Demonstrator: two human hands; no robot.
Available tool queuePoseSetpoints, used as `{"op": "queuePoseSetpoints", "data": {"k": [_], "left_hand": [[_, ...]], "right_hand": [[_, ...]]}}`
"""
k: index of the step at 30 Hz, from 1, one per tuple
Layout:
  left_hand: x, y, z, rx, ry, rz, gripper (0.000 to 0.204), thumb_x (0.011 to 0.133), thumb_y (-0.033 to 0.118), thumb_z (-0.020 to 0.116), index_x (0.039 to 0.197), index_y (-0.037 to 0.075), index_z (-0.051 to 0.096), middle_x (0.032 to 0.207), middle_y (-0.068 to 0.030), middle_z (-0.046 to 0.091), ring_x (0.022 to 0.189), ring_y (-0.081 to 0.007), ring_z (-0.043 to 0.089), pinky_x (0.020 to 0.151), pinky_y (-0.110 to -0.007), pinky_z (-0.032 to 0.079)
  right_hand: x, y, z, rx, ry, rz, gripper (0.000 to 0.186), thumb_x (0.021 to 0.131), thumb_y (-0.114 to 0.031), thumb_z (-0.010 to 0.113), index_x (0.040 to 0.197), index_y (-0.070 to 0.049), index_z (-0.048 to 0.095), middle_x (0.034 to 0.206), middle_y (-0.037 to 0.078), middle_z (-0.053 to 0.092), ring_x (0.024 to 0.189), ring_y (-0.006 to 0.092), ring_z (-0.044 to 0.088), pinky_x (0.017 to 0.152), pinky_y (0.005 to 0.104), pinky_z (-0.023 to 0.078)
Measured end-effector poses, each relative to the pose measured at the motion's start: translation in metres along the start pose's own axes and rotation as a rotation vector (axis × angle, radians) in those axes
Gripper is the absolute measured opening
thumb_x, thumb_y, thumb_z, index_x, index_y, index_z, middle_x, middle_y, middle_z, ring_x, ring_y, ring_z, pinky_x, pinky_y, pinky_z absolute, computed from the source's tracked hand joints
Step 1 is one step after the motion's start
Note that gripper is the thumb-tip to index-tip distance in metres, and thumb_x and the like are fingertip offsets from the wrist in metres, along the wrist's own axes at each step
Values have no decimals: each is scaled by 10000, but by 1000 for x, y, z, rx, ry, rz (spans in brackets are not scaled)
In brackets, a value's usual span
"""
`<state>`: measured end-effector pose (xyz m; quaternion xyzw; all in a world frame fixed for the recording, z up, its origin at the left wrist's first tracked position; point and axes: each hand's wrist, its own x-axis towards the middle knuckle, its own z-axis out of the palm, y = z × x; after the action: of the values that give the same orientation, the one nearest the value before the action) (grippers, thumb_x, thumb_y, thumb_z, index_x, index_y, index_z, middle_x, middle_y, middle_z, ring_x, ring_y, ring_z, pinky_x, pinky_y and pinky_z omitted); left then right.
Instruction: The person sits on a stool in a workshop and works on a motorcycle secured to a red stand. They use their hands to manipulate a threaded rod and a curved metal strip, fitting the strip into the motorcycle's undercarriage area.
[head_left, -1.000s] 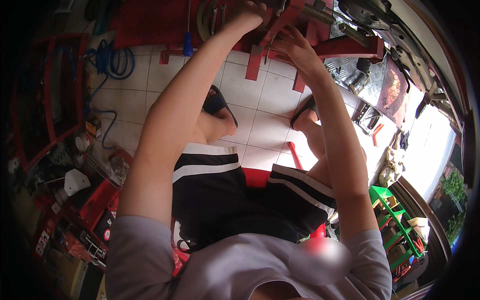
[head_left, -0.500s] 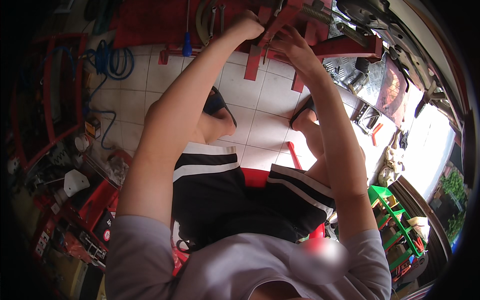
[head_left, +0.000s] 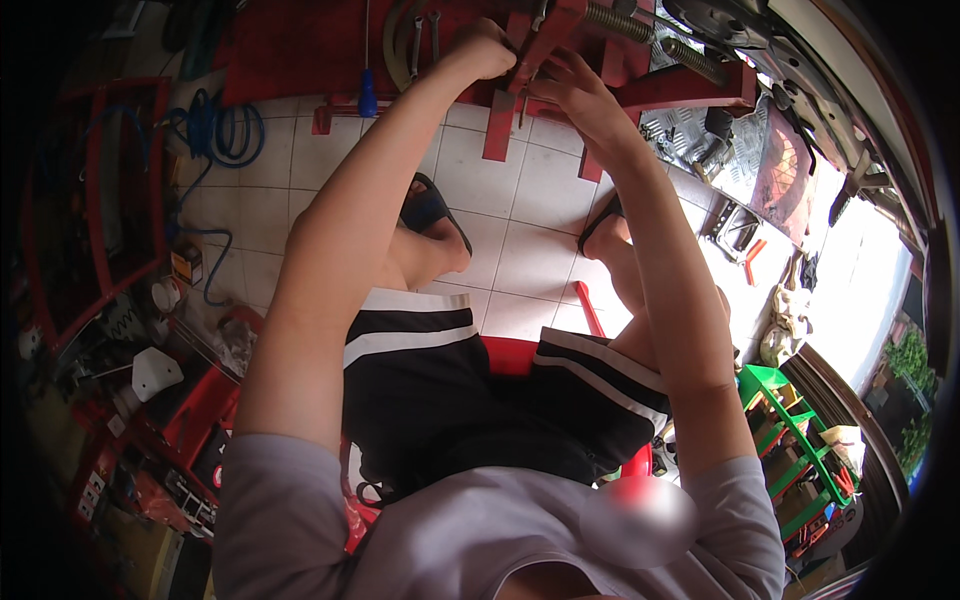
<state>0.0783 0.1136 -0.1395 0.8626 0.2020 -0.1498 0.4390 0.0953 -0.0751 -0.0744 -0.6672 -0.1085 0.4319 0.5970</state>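
Observation:
At the top of the head view, my left hand (head_left: 485,50) is closed beside a red metal frame (head_left: 545,45). What its curled fingers hold, if anything, is hidden. My right hand (head_left: 578,92) reaches to the other side of the same frame, its fingers bent against a narrow part there. A thin rod (head_left: 523,112) hangs down near those fingertips; I cannot tell whether they grip it. Two coil springs, the nearer one (head_left: 693,62) and the farther one (head_left: 620,22), sit right of the frame. Left of my left hand lie two wrenches (head_left: 417,45) and a blue-handled screwdriver (head_left: 367,95).
A coiled blue hose (head_left: 215,135) hangs at the left by a red rack (head_left: 97,200). Tools and parts crowd the lower left. At the right stands a green shelf (head_left: 765,380) with assorted items. A red stool (head_left: 510,355) is under me on the tiled floor.
The whole view has shifted slightly. Both hands stay at the red frame, with only small finger and wrist movement.

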Motion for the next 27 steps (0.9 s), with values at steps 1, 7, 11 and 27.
{"op": "queuePoseSetpoints", "data": {"k": [1,7,11,27], "left_hand": [[-2,2,0,34,15,24,247,781,57,593,991,45,721,868,-119,725,835,-220,692,730,-328,523],[-18,6,-5,98,125,297,213,787,174,679,983,97,713,961,-124,714,856,-314,684,764,-400,534],[-37,31,-11,220,216,386,265,691,54,652,950,55,708,927,-186,696,889,-351,673,791,-393,540],[-27,15,-12,315,320,520,231,743,202,713,911,44,711,816,-168,697,793,-330,689,699,-415,548]], "right_hand": [[1,1,-1,1,0,-2,723,807,-132,676,1428,-13,326,1293,120,561,1131,189,561,1030,330,380],[1,3,0,-23,10,3,778,763,-184,708,1438,-51,344,1304,90,566,1111,188,562,938,337,432],[0,4,0,-71,101,7,804,728,-184,716,1436,-48,361,1292,99,570,1090,191,571,878,335,483],[-7,-6,4,-87,51,80,879,719,-170,694,1482,-56,273,1374,86,512,1104,192,557,888,333,479]]}}
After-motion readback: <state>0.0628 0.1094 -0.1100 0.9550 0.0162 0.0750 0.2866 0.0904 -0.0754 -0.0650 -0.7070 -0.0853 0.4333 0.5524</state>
